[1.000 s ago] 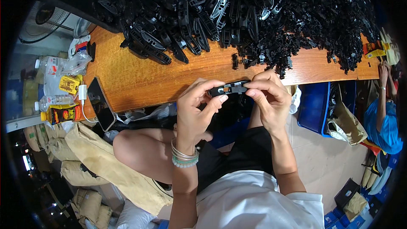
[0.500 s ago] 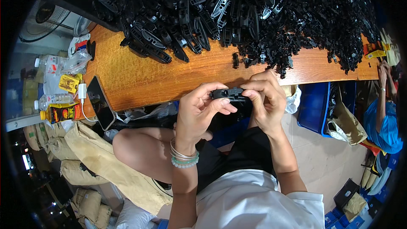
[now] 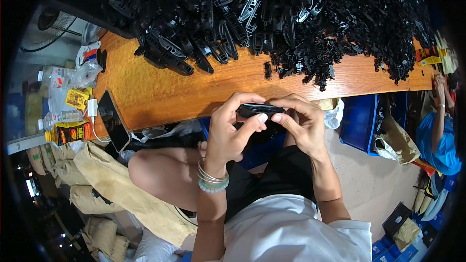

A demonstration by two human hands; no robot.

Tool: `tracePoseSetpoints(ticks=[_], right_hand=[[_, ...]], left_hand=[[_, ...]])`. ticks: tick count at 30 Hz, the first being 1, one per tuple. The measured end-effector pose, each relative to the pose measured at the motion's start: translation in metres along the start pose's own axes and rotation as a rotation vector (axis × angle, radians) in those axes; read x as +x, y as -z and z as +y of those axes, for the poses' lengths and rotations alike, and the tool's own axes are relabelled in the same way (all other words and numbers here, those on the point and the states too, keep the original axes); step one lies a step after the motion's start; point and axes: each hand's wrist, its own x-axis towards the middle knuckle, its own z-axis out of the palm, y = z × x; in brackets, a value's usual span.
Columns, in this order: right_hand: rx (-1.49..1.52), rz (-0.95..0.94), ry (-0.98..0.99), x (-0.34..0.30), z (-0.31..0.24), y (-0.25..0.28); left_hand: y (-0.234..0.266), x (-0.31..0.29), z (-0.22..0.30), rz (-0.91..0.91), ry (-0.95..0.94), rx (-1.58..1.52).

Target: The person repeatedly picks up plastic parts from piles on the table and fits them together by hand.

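Note:
Between both hands, just off the table's near edge, is a long black plastic part (image 3: 259, 110) with a smooth, curved, glossy face turned up. My left hand (image 3: 239, 122) grips its left end, thumb below and fingers along the top. My right hand (image 3: 302, 119) pinches the right end between thumb and fingers. The underside of the part is hidden. Beyond the hands, a heap of larger black plastic parts (image 3: 213, 19) covers the far side of the table, and a heap of small black clips (image 3: 349, 34) lies to its right.
The wooden table (image 3: 160, 92) holds a phone (image 3: 114, 121) with a white charger, plastic bottles (image 3: 60, 119) and a yellow packet (image 3: 78, 98) at left. A blue crate (image 3: 358, 123) stands right, below the table. Another person's arm (image 3: 439, 111) shows at far right.
The black part has been turned over in my hands, from its slotted, open side to its smooth face. My right hand has moved slightly left and lower.

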Motion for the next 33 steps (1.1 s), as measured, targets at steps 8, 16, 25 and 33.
tracePoseSetpoints(ticks=[8,16,25,33], right_hand=[[-0.920,0.305,0.441,0.039,0.011,0.014],[-0.757,0.215,0.517,0.032,0.024,0.013],[-0.368,0.282,0.295,0.019,0.011,-0.010],[-0.206,0.377,0.157,0.019,0.019,-0.019]], left_hand=[[-0.001,0.065,-0.008,0.246,-0.100,-0.027],[-0.028,0.102,0.002,0.271,-0.310,1.157],[0.001,0.052,-0.008,0.299,-0.129,0.916],[0.009,0.045,0.005,0.300,0.055,1.020]])
